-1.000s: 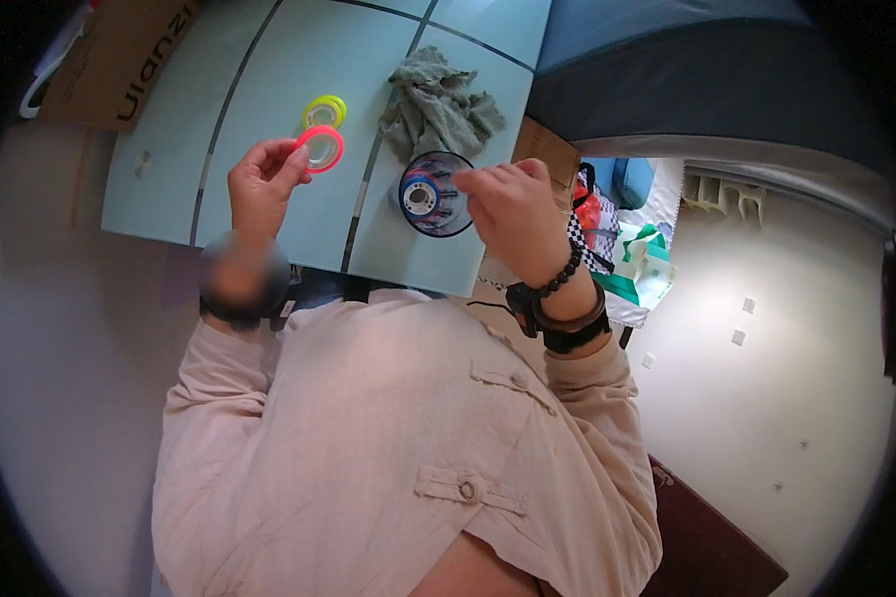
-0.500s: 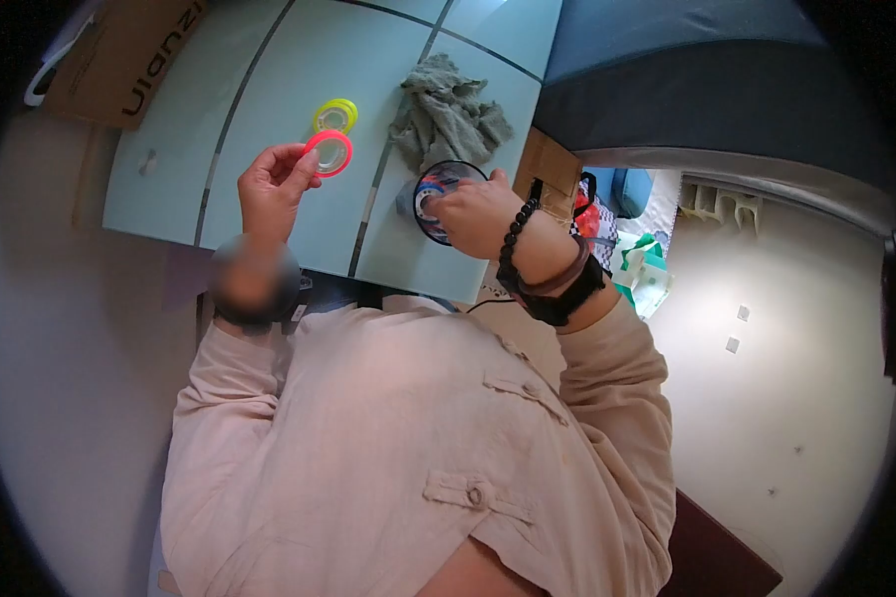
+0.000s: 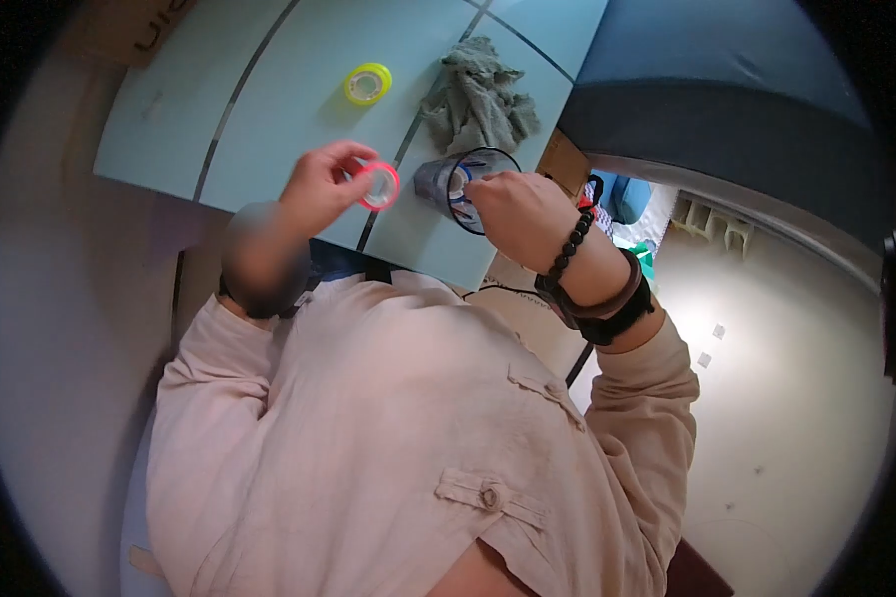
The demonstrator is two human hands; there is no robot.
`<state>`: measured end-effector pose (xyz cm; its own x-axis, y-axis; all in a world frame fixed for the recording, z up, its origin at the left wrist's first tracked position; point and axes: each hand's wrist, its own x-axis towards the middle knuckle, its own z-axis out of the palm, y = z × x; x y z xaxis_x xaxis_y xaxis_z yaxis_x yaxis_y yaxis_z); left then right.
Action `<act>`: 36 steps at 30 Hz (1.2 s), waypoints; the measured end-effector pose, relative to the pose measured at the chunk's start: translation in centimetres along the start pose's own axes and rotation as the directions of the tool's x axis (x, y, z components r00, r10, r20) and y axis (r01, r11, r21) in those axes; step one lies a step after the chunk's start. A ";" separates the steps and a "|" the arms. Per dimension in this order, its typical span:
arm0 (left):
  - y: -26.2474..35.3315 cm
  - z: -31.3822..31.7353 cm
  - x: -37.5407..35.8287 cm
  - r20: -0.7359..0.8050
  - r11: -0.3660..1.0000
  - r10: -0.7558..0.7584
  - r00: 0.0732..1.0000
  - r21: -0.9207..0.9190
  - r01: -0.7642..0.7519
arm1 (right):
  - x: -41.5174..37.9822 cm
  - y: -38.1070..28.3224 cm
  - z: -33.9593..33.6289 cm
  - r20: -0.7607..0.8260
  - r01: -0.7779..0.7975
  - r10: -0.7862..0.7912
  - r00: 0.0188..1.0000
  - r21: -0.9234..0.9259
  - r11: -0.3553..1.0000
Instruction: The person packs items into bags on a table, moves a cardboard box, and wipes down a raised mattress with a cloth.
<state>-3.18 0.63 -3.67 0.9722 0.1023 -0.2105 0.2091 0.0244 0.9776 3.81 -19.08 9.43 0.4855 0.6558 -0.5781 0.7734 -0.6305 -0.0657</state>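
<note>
My left hand pinches a pink-rimmed roll of tape between thumb and fingers, held upright above the table's near edge. A yellow roll of tape stands on the table beyond it. To the right is a see-through cup with a dark rim, tilted in view. My right hand is at the cup's mouth, its fingers curled inward over the rim. A white and blue ring shows through the cup beside those fingertips. Whatever the right fingers hold is hidden behind the hand.
A crumpled grey cloth lies behind the cup on the glass-topped table. A cardboard box is at the far left. Another cardboard box and a dark padded seat are to the right.
My left hand has moved right and nearer the cup with the pink tape, away from the yellow roll. My right hand has drawn back toward the cup's mouth. The view has shifted.
</note>
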 end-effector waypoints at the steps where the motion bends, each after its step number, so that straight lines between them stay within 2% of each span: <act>1: 0.3 0.4 -0.4 0.177 0.998 -0.057 0.983 0.048 0.049 | 0.5 0.2 0.3 0.039 0.034 -0.036 0.999 0.041 0.999; 2: 0.3 0.7 -0.8 0.345 0.991 -0.117 0.931 0.102 0.087 | 1.1 0.5 0.6 0.076 0.066 -0.073 0.994 0.082 0.994; 3: -0.2 1.1 -1.2 0.433 0.992 -0.081 0.898 0.118 0.033 | 1.8 0.9 0.9 0.097 0.079 -0.087 0.992 0.078 0.994; 4: -0.1 1.4 -1.3 0.421 0.994 -0.083 0.903 0.103 0.043 | 2.8 1.5 1.1 0.234 0.109 -0.122 0.965 0.068 0.992; 5: 0.1 1.6 -1.3 0.508 0.983 -0.050 0.860 0.179 -0.049 | 3.5 1.8 1.1 0.367 0.139 -0.151 0.918 0.059 0.989; 6: 0.3 1.8 -1.2 0.592 0.957 -0.023 0.806 0.245 -0.152 | 3.9 1.8 0.8 0.378 0.150 -0.156 0.913 0.047 0.988; 7: 0.2 2.2 -1.5 0.625 0.950 -0.021 0.780 0.256 -0.179 | 4.3 1.6 0.4 0.402 0.184 -0.184 0.897 0.039 0.982; 8: 0.1 2.6 -1.3 0.612 0.954 -0.016 0.791 0.245 -0.171 | 4.6 1.6 0.1 0.423 0.216 -0.207 0.882 0.028 0.976; 9: -0.1 3.0 -1.2 0.676 0.935 -0.049 0.736 0.291 -0.205 | 4.9 1.5 0.0 0.436 0.230 -0.215 0.874 0.017 0.973; 10: -0.1 3.2 -1.5 0.732 0.915 -0.095 0.675 0.332 -0.231 | 4.7 1.2 0.1 0.409 0.166 -0.162 0.898 0.025 0.986; 11: -0.1 3.5 -1.4 0.719 0.921 -0.091 0.689 0.324 -0.216 | 4.6 1.2 0.1 0.378 0.098 -0.101 0.920 0.027 0.995; 13: 0.1 3.8 -1.6 0.783 0.925 -0.115 0.612 0.309 -0.221 | 4.6 1.0 0.0 0.429 0.141 -0.136 0.893 0.021 0.990; 14: -0.5 4.2 -1.4 0.769 0.930 -0.111 0.629 0.304 -0.207 | 4.8 1.1 0.0 0.459 0.164 -0.157 0.875 0.024 0.986; 15: -1.7 4.8 -1.0 0.789 0.955 -0.057 0.611 0.223 -0.198 | 5.0 1.8 0.8 0.450 0.268 -0.251 0.857 0.026 0.963; 16: -2.3 5.1 -0.9 0.808 0.973 -0.006 0.590 0.142 -0.184 | 5.3 1.7 1.0 0.456 0.283 -0.262 0.851 0.022 0.959; 18: -2.9 5.4 -0.6 0.801 0.965 0.001 0.599 0.156 -0.211 | 5.4 1.4 0.9 0.486 0.633 -0.471 0.736 -0.247 0.733; 19: -3.0 5.6 -0.7 0.801 0.956 0.005 0.598 0.171 -0.237 | 5.7 0.9 0.9 0.492 0.640 -0.476 0.729 -0.243 0.729; 22: -3.3 5.8 -0.5 0.799 0.964 0.020 0.600 0.145 -0.225 | 7.5 -0.7 0.5 0.642 0.367 -0.226 0.732 -0.093 0.926; 23: -3.4 5.8 -0.5 0.796 0.965 0.019 0.604 0.143 -0.219 | 7.6 -0.7 0.6 0.647 0.372 -0.229 0.728 -0.092 0.924; 25: -3.4 5.6 -0.6 0.788 0.945 0.043 0.614 0.167 -0.280 | 7.6 -0.7 0.9 0.551 0.215 -0.211 0.808 0.058 0.975; 28: -3.3 5.7 -0.4 0.795 0.942 0.031 0.606 0.179 -0.283 | 7.4 -1.6 -0.4 0.595 0.187 -0.151 0.789 0.001 0.982; 32: -3.1 5.4 -0.2 0.804 0.956 0.043 0.593 0.141 -0.259 | 7.5 0.5 1.6 0.544 0.253 -0.241 0.804 0.055 0.966; 34: -3.2 5.7 -0.3 0.789 0.943 0.033 0.614 0.179 -0.280 | 7.4 1.0 2.1 0.568 0.501 -0.379 0.731 -0.068 0.863; 35: -3.3 5.7 -0.4 0.792 0.942 0.032 0.610 0.180 -0.284 | 7.3 2.4 3.7 0.564 0.496 -0.377 0.735 -0.069 0.865; 36: -3.4 5.7 -0.4 0.785 0.945 0.057 0.617 0.157 -0.287 | 7.2 4.5 6.1 0.592 0.621 -0.431 0.681 -0.154 0.769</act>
<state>-3.68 -5.19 -6.95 0.6942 -0.7162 -0.0722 -0.0649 -0.1622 0.9846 8.24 -19.73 0.03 -0.2440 0.4724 -0.8469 0.9588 -0.0137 -0.2839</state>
